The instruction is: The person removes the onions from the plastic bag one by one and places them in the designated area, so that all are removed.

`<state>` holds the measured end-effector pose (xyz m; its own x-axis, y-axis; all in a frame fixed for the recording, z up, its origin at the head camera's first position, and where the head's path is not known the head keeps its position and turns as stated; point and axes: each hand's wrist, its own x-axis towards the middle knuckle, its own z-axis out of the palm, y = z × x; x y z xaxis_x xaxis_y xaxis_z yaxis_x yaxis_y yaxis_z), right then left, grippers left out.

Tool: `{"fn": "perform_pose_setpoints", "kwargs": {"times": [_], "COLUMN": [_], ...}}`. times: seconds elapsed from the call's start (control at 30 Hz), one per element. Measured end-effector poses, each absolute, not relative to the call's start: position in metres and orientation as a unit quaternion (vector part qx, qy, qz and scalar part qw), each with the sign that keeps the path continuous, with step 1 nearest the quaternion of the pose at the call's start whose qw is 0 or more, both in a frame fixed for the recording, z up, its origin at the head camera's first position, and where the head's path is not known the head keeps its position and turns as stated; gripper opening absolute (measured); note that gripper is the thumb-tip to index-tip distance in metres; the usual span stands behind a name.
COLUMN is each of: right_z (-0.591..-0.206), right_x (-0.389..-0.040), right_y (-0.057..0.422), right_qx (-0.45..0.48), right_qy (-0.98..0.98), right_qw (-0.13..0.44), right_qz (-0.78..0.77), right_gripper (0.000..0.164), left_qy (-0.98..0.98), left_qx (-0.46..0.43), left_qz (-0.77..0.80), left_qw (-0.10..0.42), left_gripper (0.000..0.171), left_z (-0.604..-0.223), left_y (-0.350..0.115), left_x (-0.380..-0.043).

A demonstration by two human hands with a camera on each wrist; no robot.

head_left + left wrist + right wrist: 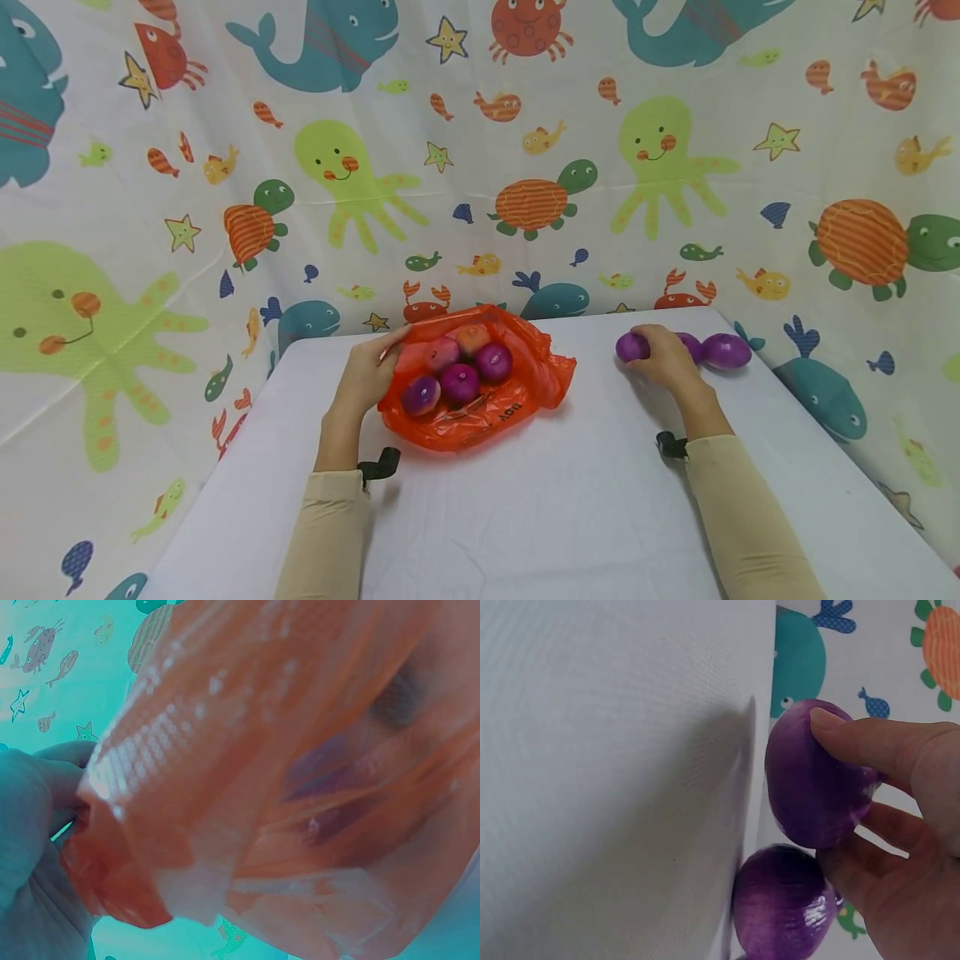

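In the head view my left hand point(366, 373) pinches the left rim of a red-orange plastic bag point(551, 379) lying open on the table. Several purple onions point(459, 385) and reddish, peach-like fruits point(442, 356) show in the bag. The left wrist view has the bag's film point(210, 750) filling most of it, its contents blurred. On the right, my right hand point(672, 364) grips a purple onion point(806, 787) between thumb and fingers. Just beside that onion sits another purple onion point(780, 907). At the far right of the row lies one more onion point(726, 352).
A white cloth covers the table point(525, 517). Behind it hangs a curtain point(465, 75) printed with sea animals, which also runs along both sides. The onion row lies near the table's back right corner. Dark wrist cameras point(379, 465) are strapped to both forearms.
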<state>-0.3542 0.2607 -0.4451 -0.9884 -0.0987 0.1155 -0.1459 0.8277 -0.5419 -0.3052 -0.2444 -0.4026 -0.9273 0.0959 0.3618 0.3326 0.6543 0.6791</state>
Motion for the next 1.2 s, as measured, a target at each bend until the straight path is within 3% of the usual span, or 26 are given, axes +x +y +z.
{"fn": "perform_pose_setpoints", "kwargs": {"times": [0.6, 1.2], "right_z": [-0.4495, -0.4458], "right_x": [-0.3556, -0.3563], "right_y": [0.2602, 0.2573], "right_qx": [0.062, 0.063], "right_qy": [-0.962, -0.962], "right_qw": [0.015, 0.026], "right_qz": [0.266, 0.265], "right_gripper": [0.068, 0.066], "left_qy": [-0.900, -0.897], "left_qx": [-0.116, -0.118], "left_qz": [-0.397, -0.399], "left_qw": [0.141, 0.146], "left_gripper": [0.043, 0.044], "left_z": [-0.4000, -0.3990], "left_y": [-0.2437, -0.2435], "left_x": [-0.3023, -0.3017]}}
